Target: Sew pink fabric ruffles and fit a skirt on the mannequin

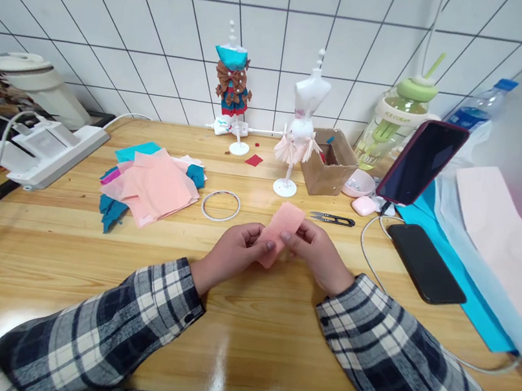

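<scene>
A small piece of pink crepe paper (285, 220) is pinched between my two hands, just above the table. My left hand (238, 248) grips its lower left edge, thumb on top. On the right edge, my right hand (319, 250) holds it with thumb and fingers. Thread snips (333, 219) lie just beyond my right hand. A white ring (221, 206) rests on the wood beyond my left hand. Behind the paper stands a white mini mannequin (311, 95) wearing a pale pink ruffled skirt (292, 148).
Coloured sheets (159, 187) are piled at left, near a white power strip (46, 150). A dressed mannequin (232, 80), a cardboard box (328, 173) and a green-lidded bottle (394, 121) stand at the back. At right are a propped phone (420, 160), a flat phone (427, 263) and large sheets (507, 219).
</scene>
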The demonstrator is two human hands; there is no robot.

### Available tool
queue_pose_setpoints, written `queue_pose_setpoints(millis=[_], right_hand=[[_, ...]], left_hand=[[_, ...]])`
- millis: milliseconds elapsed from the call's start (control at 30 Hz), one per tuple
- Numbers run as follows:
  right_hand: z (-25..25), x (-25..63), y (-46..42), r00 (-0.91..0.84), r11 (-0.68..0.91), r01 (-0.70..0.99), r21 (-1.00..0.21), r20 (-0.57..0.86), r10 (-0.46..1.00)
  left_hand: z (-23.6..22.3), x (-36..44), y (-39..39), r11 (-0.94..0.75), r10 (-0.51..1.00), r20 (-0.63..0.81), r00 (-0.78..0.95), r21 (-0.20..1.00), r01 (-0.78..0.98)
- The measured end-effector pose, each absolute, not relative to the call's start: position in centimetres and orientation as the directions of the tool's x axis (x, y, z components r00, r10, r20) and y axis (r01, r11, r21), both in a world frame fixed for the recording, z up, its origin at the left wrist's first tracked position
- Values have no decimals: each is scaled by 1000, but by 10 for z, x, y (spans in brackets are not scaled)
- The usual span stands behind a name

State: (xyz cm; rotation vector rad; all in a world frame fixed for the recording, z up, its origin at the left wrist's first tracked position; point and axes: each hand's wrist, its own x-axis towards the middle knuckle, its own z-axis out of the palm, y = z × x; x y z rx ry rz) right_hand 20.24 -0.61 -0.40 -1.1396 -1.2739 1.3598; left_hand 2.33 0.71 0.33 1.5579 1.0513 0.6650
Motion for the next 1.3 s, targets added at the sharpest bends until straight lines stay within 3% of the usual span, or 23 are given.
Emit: queue_pose_setpoints(millis=[133, 333, 467, 833, 1100, 1300], right_hand=[[-1, 205, -6, -187, -84, 51, -995, -92, 978], [-1, 204, -8, -179, -95, 193, -977, -130, 975], [-3, 204, -8, -211, -107, 149, -983, -137, 968], [-7, 206, -5, -273, -127, -22, -992, -116, 955], [-5, 205, -8, -240, -41, -11, -999, -37, 970], [-6, 206, -7, -166, 124, 159, -979, 97, 981]], left_hand=[[3, 24, 6, -1, 898, -97, 430, 975, 224], [-4, 23, 9, 96, 924, -81, 373, 995, -23], [-6, 22, 11, 171, 927, -145, 347, 984, -48], [-3, 18, 10, 167, 932, -142, 333, 985, -47], [-5, 15, 13, 249, 911, -198, 362, 963, -101], [1, 13, 17, 347, 869, -278, 409, 932, -102]])
